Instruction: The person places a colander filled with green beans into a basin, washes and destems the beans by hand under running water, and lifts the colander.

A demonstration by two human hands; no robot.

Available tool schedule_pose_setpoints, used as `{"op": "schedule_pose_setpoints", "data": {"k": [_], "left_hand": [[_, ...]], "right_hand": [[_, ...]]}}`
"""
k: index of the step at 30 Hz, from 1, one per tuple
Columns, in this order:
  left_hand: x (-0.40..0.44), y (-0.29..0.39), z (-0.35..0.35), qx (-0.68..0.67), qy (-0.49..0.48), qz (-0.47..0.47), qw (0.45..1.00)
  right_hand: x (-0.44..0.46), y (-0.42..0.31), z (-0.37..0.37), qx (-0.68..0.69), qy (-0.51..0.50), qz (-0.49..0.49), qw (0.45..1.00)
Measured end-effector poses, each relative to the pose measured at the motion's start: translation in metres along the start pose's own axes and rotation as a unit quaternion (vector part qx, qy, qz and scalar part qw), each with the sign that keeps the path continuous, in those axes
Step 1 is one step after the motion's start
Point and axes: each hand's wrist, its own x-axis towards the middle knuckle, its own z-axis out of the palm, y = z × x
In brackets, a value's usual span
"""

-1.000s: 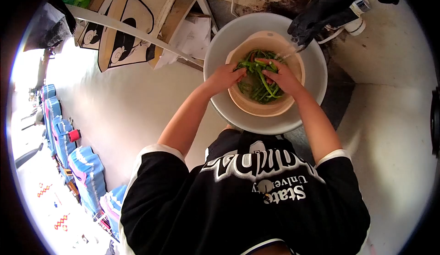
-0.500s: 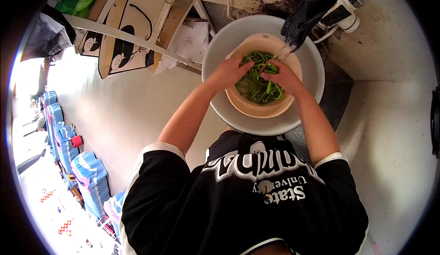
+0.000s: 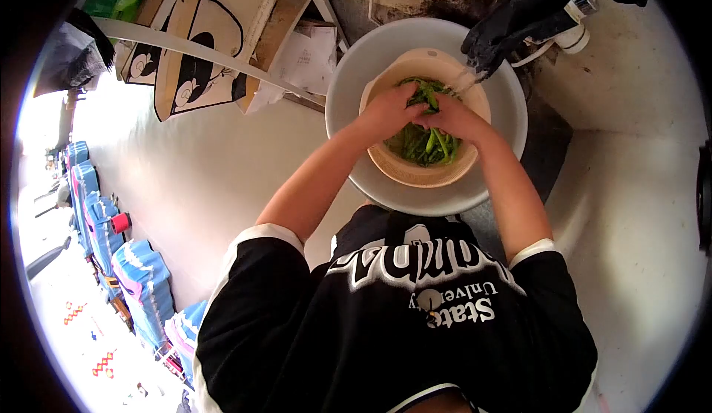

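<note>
A peach-coloured basin (image 3: pixel 426 181) stands inside a larger grey basin (image 3: pixel 512 120). Thin, long green vegetables (image 3: pixel 424 146) lie in water in the inner one; whether they are beans, peppers or stems I cannot tell. My left hand (image 3: pixel 391 115) reaches in from the left, its fingers curled into the greens. From the right comes my right hand (image 3: pixel 454 118), closed on a bunch of them, its fingers almost meeting those of the left. Water (image 3: pixel 463 80) runs from a black-wrapped tap (image 3: pixel 493 46) into the basin just beyond the right hand.
A white-framed rack (image 3: pixel 200 58) with cartoon-printed panels and papers (image 3: pixel 305 60) stands at the upper left. White tap fittings (image 3: pixel 572 38) sit against the wall on the right. Chairs with blue covers (image 3: pixel 141 279) line the far left, near a red object (image 3: pixel 120 222).
My hands have moved closer together over the greens and gathered them between the fingers. The left hand has shifted right. Water keeps running, and the camera view has shifted slightly.
</note>
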Motion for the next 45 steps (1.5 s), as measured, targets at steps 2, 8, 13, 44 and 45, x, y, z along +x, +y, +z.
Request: {"op": "schedule_pose_setpoints", "data": {"k": [2,8,13,44,45], "left_hand": [[0.005,-0.003,0.007,0.018,0.074,-0.019,0.997],[0.003,0.011,-0.010,-0.357,0.131,-0.205,0.902],[0.001,0.006,-0.002,-0.441,0.113,-0.207,0.866],[-0.024,-0.033,0.015,0.026,0.052,-0.070,0.996],[-0.024,-0.033,0.020,0.079,0.015,-0.034,0.996]], "right_hand": [[0.015,0.013,0.007,-0.033,0.092,-0.036,0.995],[0.008,0.009,-0.002,0.117,0.184,-0.096,0.971],[-0.010,0.000,0.005,-0.048,0.212,-0.154,0.964],[0.015,0.038,0.034,0.423,0.092,-0.017,0.901],[0.014,0.041,0.037,0.456,0.099,-0.016,0.885]]}}
